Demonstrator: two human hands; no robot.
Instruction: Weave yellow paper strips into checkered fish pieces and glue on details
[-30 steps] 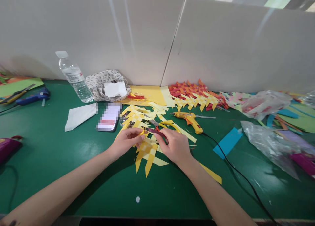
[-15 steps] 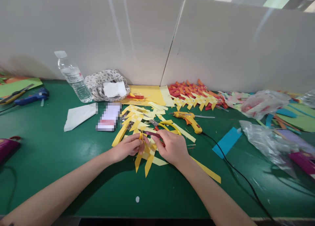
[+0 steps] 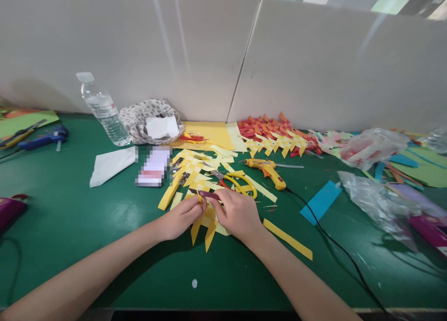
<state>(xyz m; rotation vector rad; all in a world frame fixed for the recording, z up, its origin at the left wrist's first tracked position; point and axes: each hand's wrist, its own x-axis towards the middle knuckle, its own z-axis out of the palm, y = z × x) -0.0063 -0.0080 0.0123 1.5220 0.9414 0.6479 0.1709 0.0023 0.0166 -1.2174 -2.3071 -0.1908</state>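
Observation:
My left hand (image 3: 184,215) is closed, pinching a small yellow paper strip (image 3: 200,198) between thumb and fingertips. In my right hand (image 3: 241,214) is a slim purple tool (image 3: 211,195) with a narrow dark tip pointing left. That tip crosses the strip just above the left fingertips; whether it is a blade I cannot tell. Under and behind both hands lie woven yellow paper pieces (image 3: 195,165) and loose strips. Scissors with yellow handles (image 3: 252,183) rest just beyond the right hand, partly hidden by it.
A yellow glue gun (image 3: 267,169) lies at the right, its cord running to the front edge. Behind stand red and orange woven paper pieces (image 3: 265,125). A water bottle (image 3: 104,109), a cloth bag (image 3: 150,116), and a phone (image 3: 153,167) are at the left. Blue paper (image 3: 320,202) lies right.
The purple tool has shifted left, and its dark tip now lies across the yellow strip. My left fingers have closed more tightly. The yellow strip's upright ends have dropped lower.

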